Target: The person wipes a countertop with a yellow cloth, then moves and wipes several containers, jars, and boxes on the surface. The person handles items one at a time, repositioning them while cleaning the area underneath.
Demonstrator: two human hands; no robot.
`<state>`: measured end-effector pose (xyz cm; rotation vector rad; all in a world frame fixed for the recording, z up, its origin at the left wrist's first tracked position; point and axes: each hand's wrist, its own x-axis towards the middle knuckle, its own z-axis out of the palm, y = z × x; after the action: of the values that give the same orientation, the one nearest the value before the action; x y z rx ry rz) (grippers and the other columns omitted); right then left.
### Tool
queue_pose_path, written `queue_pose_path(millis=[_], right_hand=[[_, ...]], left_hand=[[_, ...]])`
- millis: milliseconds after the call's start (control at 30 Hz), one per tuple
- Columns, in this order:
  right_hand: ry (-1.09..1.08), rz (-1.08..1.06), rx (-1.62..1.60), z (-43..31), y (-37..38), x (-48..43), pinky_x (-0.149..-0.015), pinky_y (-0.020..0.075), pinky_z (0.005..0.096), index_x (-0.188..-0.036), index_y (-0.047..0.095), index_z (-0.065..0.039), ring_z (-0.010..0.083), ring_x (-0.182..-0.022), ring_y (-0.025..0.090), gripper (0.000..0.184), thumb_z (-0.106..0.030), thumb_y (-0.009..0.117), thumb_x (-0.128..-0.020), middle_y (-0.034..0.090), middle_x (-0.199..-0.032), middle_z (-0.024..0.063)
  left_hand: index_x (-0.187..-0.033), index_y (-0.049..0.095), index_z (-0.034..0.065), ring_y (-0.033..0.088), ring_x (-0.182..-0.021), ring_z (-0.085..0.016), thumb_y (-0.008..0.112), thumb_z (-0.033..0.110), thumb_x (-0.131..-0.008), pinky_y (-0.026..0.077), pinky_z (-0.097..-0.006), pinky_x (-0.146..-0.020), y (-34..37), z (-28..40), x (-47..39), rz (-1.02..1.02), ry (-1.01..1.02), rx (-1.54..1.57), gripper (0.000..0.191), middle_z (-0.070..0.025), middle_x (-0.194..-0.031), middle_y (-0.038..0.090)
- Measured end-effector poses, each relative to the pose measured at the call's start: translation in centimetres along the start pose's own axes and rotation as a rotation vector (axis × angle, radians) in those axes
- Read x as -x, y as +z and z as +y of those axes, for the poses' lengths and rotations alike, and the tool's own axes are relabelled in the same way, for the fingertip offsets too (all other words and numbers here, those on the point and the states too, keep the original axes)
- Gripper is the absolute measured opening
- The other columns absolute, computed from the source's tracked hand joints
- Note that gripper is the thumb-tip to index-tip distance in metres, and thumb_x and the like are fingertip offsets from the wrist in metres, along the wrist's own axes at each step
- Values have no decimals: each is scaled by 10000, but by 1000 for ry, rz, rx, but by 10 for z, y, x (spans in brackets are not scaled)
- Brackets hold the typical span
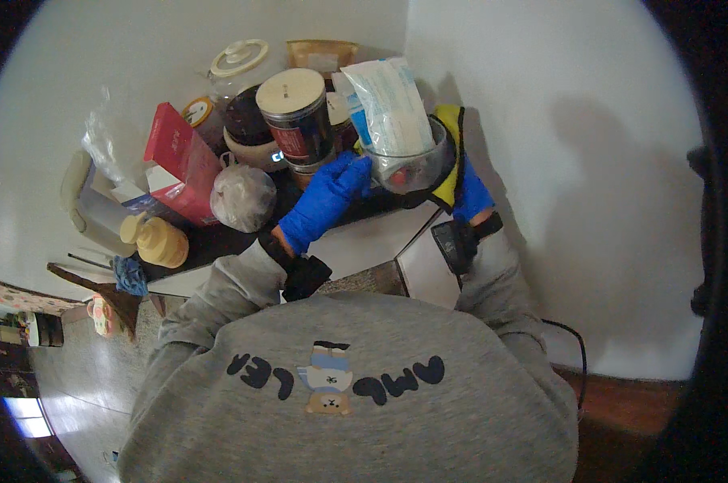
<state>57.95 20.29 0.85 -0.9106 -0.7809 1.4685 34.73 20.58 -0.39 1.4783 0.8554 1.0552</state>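
Observation:
In a blue glove, my left hand (pixel 333 196) pinches the near left rim of a clear plastic container (pixel 415 172). A white plastic packet (pixel 388 108) with printing stands up out of the container, beside a blue packet (pixel 359 121). Something small and red shows through the container's wall. My right hand (pixel 473 193), also gloved in blue, is at the container's right side, behind a yellow cloth with dark edging (pixel 451 154). The cloth lies between that hand and the container, and hides its fingers.
Left of the container stand a dark canister with a pale lid (pixel 294 118), a glass kettle (pixel 240 78) on a lit base and a tied plastic bag (pixel 243 198). Farther left are a pink box (pixel 183 163) and a cream pump bottle (pixel 161 241). A wall (pixel 557 181) rises close on the right.

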Motion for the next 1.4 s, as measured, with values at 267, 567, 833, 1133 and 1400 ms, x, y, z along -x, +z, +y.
queue_pose_path(millis=[267,567,833,1133,1400], right_hand=[[-230,-214,639,13,-38,-19,-1065,327,328,-1421,277,-31,207,-1264,416,538,-127,505,-943,412,-1393,106],[-407,-289,222,71,-48,-37,-1084,311,344,-1429,206,-55,254,-1273,389,749,-216,659,-855,345,-1422,129],[-502,-162,167,81,-36,-48,-1054,355,349,-1394,266,-61,262,-1238,417,561,-243,523,-929,379,-1389,120],[-222,-7,-147,75,-36,-61,-1023,377,379,-1357,410,-52,265,-1187,471,500,-383,333,-991,466,-1344,106],[-253,363,68,99,-20,-79,-764,485,326,-1114,590,-62,193,-904,592,332,-308,418,-974,614,-1066,81]], left_hand=[[-968,587,51,494,-732,-89,523,276,-958,436,-242,-686,4,-1,1,75,62,11,234,1,-822,558],[-981,593,61,482,-742,-68,529,234,-959,430,-225,-676,11,-12,-9,160,102,-4,185,33,-829,551],[-868,535,60,518,-749,-167,591,205,-914,438,-306,-697,33,-11,-21,287,238,-137,161,-54,-786,546],[-940,567,34,542,-767,-248,637,181,-875,449,-349,-714,57,-28,-23,391,363,-183,175,-127,-863,533],[-989,605,25,574,-852,-363,617,212,-877,467,-405,-758,60,-39,-39,482,256,-363,218,-195,-962,562]])
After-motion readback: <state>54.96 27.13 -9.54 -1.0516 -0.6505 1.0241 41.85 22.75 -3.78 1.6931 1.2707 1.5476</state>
